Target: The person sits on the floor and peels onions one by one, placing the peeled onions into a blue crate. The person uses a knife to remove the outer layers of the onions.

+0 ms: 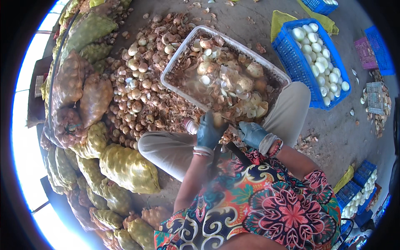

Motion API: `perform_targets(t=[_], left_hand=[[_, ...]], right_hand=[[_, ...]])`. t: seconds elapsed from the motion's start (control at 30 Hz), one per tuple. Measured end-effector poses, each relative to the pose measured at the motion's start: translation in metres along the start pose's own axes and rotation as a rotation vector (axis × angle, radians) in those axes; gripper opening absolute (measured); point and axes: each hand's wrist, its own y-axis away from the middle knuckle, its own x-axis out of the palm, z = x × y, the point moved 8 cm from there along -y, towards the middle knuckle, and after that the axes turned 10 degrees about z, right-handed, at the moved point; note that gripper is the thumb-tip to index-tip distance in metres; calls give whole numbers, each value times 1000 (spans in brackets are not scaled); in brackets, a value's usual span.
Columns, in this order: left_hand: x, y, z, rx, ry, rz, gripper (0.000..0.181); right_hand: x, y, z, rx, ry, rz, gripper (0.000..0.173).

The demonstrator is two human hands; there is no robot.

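Note:
My left hand (208, 130), in a blue-grey glove, is closed around an onion (218, 119) at the near edge of a white plastic tub (184, 92). My right hand (253, 133), gloved alike, grips what looks like a small knife (230, 122), its thin blade pointing at the onion. The handle is hidden inside the fist. In front of both hands, the tub holds loose onion skins (229, 75) along with several onions, some pale and some still brown. Beside my left wrist, a bottle-like object with a dark red part (190, 125) lies among the skins.
Unpeeled onions (134, 90) and skins cover the floor left of the tub. Filled mesh sacks (129, 168) are stacked further left. A blue plastic crate (307, 89) of peeled white onions stands at the right, past my knee (295, 100). More crates (350, 193) line the far right.

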Motion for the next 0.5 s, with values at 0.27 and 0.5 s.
perform_targets(t=[0.27,0.5], left_hand=[[-11,-22,49,-113,655,167,47],[-28,-16,34,61,72,-231,63]], right_hand=[[11,-41,-5,-83,-10,-113,12],[30,-57,-3,17,-33,-130,18]])
